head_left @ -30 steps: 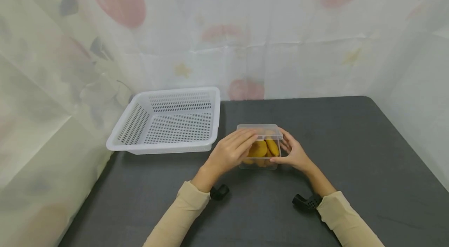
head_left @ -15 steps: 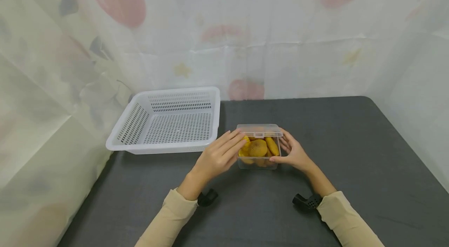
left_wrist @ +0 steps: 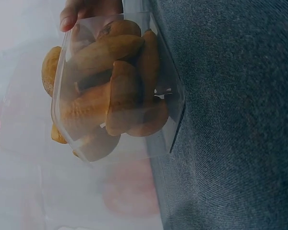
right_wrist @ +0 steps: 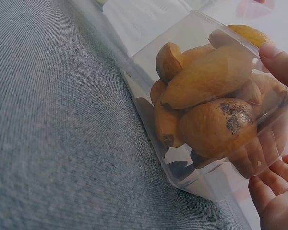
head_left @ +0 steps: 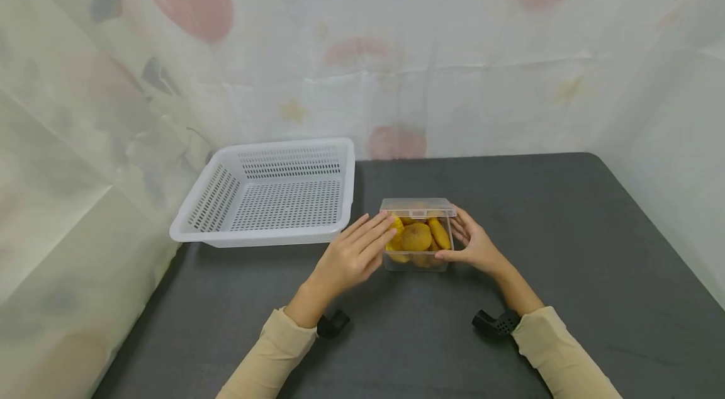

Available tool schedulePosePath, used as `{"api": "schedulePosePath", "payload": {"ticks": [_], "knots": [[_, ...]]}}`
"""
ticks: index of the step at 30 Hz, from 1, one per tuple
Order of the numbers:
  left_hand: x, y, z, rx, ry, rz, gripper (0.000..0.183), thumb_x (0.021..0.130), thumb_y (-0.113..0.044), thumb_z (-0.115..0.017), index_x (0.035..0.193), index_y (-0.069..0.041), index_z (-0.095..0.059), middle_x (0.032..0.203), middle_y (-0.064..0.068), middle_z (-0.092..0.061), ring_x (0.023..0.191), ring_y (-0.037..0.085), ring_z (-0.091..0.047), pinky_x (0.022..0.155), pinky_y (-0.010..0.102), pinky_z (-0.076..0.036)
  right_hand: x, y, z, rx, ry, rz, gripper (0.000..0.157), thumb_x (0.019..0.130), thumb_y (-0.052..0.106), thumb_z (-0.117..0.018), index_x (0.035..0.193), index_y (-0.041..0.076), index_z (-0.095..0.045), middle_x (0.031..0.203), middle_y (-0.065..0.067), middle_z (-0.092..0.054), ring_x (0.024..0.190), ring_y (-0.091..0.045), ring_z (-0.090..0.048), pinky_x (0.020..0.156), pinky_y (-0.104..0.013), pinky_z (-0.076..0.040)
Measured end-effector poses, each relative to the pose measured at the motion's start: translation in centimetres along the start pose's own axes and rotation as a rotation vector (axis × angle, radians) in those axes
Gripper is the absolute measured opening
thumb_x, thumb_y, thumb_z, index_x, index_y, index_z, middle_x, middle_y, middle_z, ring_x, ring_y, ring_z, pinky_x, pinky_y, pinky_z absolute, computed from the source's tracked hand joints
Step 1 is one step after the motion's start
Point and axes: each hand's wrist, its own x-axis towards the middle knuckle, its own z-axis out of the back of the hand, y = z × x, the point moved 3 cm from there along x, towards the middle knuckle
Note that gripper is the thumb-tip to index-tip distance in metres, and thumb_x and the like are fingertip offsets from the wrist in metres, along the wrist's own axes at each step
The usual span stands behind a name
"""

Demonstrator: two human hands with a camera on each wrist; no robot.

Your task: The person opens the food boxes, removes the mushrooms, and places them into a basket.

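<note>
A clear plastic box (head_left: 416, 265) stands on the dark table, filled with yellow fruit-like pieces (head_left: 416, 237), some rounded and some long. Its clear lid (head_left: 416, 204) is raised at the back, leaving the front of the contents uncovered. My right hand (head_left: 477, 250) grips the box's right side, thumb at the front rim and fingers behind. In the right wrist view, the thumb (right_wrist: 278, 64) lies along the rim. My left hand (head_left: 347, 260) has its fingers straight, the fingertips close to the box's left side and the lid's front corner.
A white perforated plastic basket (head_left: 263, 236) stands at the back left of the table (head_left: 566, 229). Behind it hangs a patterned curtain (head_left: 476, 97), and another curtain (head_left: 68, 248) borders the left side. Each wrist wears a black camera mount.
My left hand has moved left, off the lid's front edge, and its front edge sits slightly higher, showing more of the yellow pieces. My right hand keeps its grip in the same place.
</note>
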Motion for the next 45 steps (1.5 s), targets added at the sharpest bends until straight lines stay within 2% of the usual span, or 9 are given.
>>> {"api": "schedulePosePath", "payload": {"ticks": [6, 11, 18, 24, 27, 33, 35, 39, 45], "knots": [[0.0, 0.1, -0.2, -0.018, -0.008, 0.002, 0.030, 0.095, -0.012, -0.052, 0.119, -0.001, -0.067, 0.127, 0.014, -0.066, 0.121, 0.026, -0.063, 0.108, 0.037, -0.048, 0.0, -0.2, 0.1, -0.009, -0.004, -0.017, 0.103, 0.077, 0.002, -0.078, 0.153, -0.003, -0.009, 0.157, -0.032, -0.016, 0.143, -0.051, -0.018, 0.105, 0.000, -0.032], [0.3, 0.3, -0.4, -0.040, -0.017, 0.026, 0.031, 0.093, -0.010, -0.057, 0.121, 0.000, -0.065, 0.129, 0.016, -0.065, 0.122, 0.028, -0.062, 0.109, 0.037, -0.048, -0.1, -0.3, 0.2, -0.040, 0.001, -0.051, 0.104, 0.078, 0.006, -0.078, 0.152, -0.006, -0.007, 0.158, -0.032, -0.014, 0.144, -0.051, -0.018, 0.112, -0.011, -0.033], [0.8, 0.7, -0.7, -0.051, -0.023, 0.054, 0.037, 0.084, -0.006, -0.070, 0.120, 0.001, -0.065, 0.129, 0.017, -0.064, 0.124, 0.029, -0.061, 0.110, 0.037, -0.047, -0.2, -0.3, 0.1, -0.023, 0.014, -0.014, 0.101, 0.078, 0.005, -0.078, 0.152, -0.006, -0.010, 0.158, -0.031, -0.013, 0.143, -0.051, -0.017, 0.103, 0.003, -0.031], [1.4, 1.3, -0.9, -0.034, -0.052, 0.052, 0.052, 0.070, -0.004, -0.081, 0.120, 0.003, -0.065, 0.127, 0.018, -0.065, 0.120, 0.030, -0.063, 0.107, 0.036, -0.049, -0.2, -0.2, 0.0, -0.013, 0.019, 0.014, 0.100, 0.079, 0.005, -0.077, 0.153, -0.005, -0.010, 0.158, -0.033, -0.013, 0.141, -0.052, -0.016, 0.104, 0.003, -0.031], [1.8, 1.7, -1.0, -0.035, -0.051, 0.060, 0.051, 0.073, -0.005, -0.079, 0.122, 0.003, -0.064, 0.128, 0.018, -0.065, 0.121, 0.030, -0.062, 0.107, 0.037, -0.050, -0.2, -0.2, 0.0, -0.007, 0.016, 0.027, 0.100, 0.078, 0.003, -0.077, 0.152, -0.005, -0.010, 0.157, -0.034, -0.013, 0.141, -0.051, -0.017, 0.104, 0.003, -0.030], [2.5, 2.5, -1.3, -0.059, 0.014, 0.112, 0.039, 0.090, -0.012, -0.064, 0.126, 0.002, -0.060, 0.134, 0.018, -0.060, 0.128, 0.031, -0.057, 0.107, 0.042, -0.049, -0.3, -0.1, 0.0, 0.014, 0.006, 0.057, 0.097, 0.078, 0.002, -0.077, 0.149, -0.006, -0.012, 0.156, -0.034, -0.014, 0.145, -0.008, -0.031, 0.105, 0.002, -0.030], [2.6, 2.8, -1.6, -0.067, 0.023, 0.121, 0.038, 0.093, -0.015, -0.060, 0.127, 0.002, -0.059, 0.135, 0.019, -0.059, 0.129, 0.031, -0.056, 0.108, 0.042, -0.048, -0.2, -0.2, 0.0, 0.014, 0.004, 0.056, 0.096, 0.078, 0.002, -0.077, 0.149, -0.006, -0.012, 0.156, -0.034, -0.014, 0.145, -0.011, -0.031, 0.105, 0.002, -0.031], [2.7, 3.3, -1.9, -0.094, 0.029, 0.139, 0.039, 0.096, -0.018, -0.055, 0.129, 0.003, -0.058, 0.137, 0.019, -0.058, 0.131, 0.032, -0.054, 0.108, 0.044, -0.047, -0.2, -0.2, -0.1, 0.003, 0.004, 0.049, 0.097, 0.078, 0.001, -0.077, 0.150, -0.005, -0.012, 0.156, -0.034, -0.015, 0.143, -0.046, -0.020, 0.105, 0.002, -0.031], [3.4, 4.0, -2.1, -0.124, 0.049, 0.159, 0.045, 0.090, -0.016, -0.063, 0.130, 0.004, -0.057, 0.137, 0.021, -0.057, 0.132, 0.032, -0.053, 0.112, 0.043, -0.044, -0.2, -0.3, 0.0, 0.024, 0.010, 0.070, 0.097, 0.078, 0.001, -0.076, 0.151, -0.005, -0.012, 0.156, -0.034, -0.014, 0.145, -0.010, -0.030, 0.106, 0.001, -0.031]]}}
